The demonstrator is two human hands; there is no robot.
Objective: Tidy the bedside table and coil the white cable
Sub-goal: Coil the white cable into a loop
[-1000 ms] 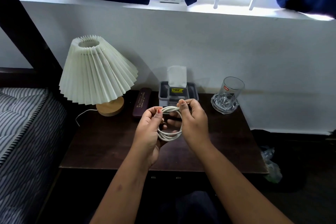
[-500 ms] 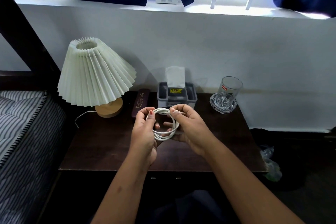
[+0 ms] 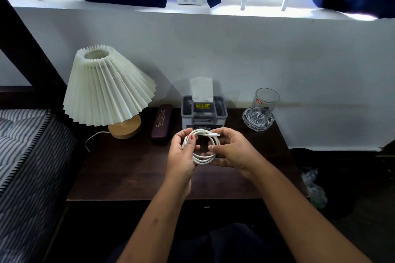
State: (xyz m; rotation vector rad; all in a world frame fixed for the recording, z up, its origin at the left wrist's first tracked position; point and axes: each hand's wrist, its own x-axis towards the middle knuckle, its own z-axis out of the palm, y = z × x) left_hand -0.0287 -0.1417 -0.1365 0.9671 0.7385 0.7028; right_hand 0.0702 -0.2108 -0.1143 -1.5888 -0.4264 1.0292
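Observation:
The white cable (image 3: 204, 157) is wound into a small round coil of several loops, held in the air over the dark wooden bedside table (image 3: 132, 173). My left hand (image 3: 181, 156) grips the coil's left side, thumb across the loops. My right hand (image 3: 233, 151) holds the right side, and the cable's plug end lies along the top of the coil by its fingertips. Part of the coil is hidden behind my fingers.
At the back of the table stand a pleated cream lamp (image 3: 106, 87) on a wooden base, a dark glasses case (image 3: 161, 124), a grey tissue box (image 3: 204, 111) and a clear glass (image 3: 264, 105) on a glass coaster. A striped mattress (image 3: 23, 151) lies left.
Both hands have lowered the coil slightly and spread apart, so the loop shows wider. The plug end now lies along the top of the coil.

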